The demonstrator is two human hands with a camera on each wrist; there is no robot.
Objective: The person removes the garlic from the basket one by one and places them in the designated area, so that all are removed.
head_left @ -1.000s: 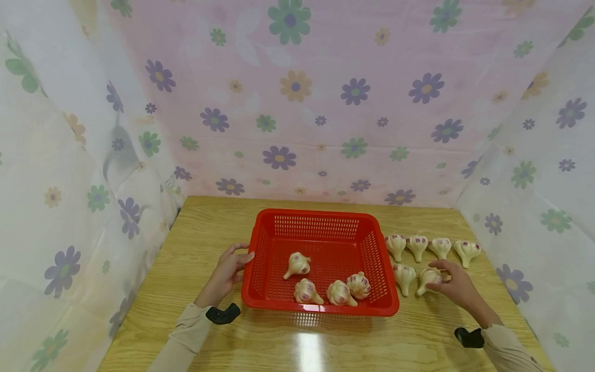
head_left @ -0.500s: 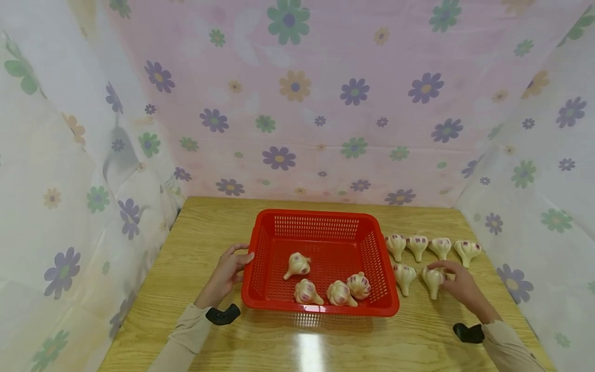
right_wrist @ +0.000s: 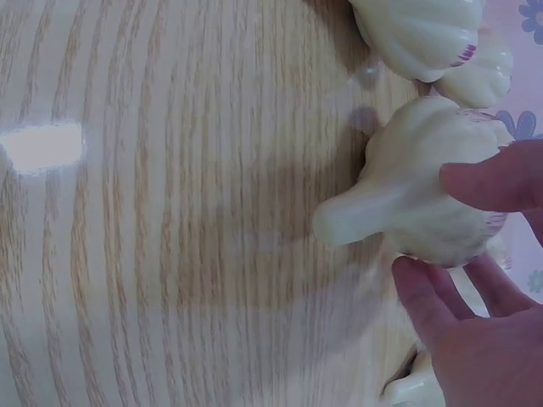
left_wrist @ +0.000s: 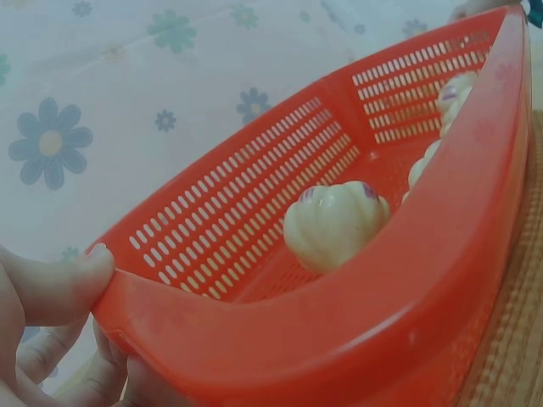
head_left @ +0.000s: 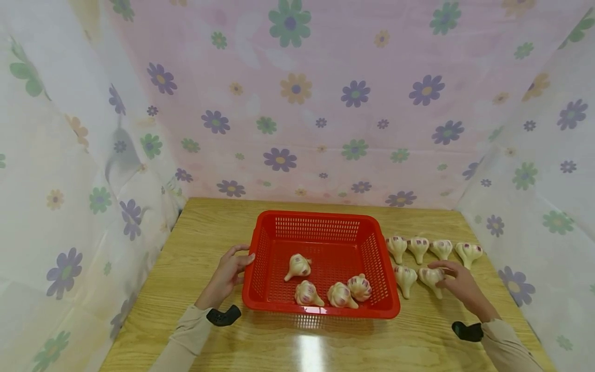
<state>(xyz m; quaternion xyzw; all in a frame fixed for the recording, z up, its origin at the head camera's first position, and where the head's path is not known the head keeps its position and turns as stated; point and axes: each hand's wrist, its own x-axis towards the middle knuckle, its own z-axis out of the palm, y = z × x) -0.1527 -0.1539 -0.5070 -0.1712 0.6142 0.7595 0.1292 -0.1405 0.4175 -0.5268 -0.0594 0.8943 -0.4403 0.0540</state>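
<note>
My left hand (head_left: 228, 275) grips the left rim of a red plastic basket (head_left: 321, 214), thumb on top and fingers below the rim in the left wrist view. Several garlic bulbs (head_left: 297, 266) lie inside the basket. On the right, my right hand (head_left: 462, 288) pinches a garlic bulb (right_wrist: 416, 186) between thumb and fingers, low over or on the table; I cannot tell which. Its stem points toward the near side. Just left of it lies another garlic bulb (head_left: 406, 281), close to the basket's right side.
Behind the held bulb, several garlic bulbs (head_left: 419, 249) form a row on the wooden table (head_left: 209, 222), stems toward me. A flowered cloth (head_left: 321, 103) hangs at the back and both sides.
The garlic bulb in my right hand has turned, its stem swinging from near-left to near-right, and has shifted slightly. My left hand and the basket stay put.
</note>
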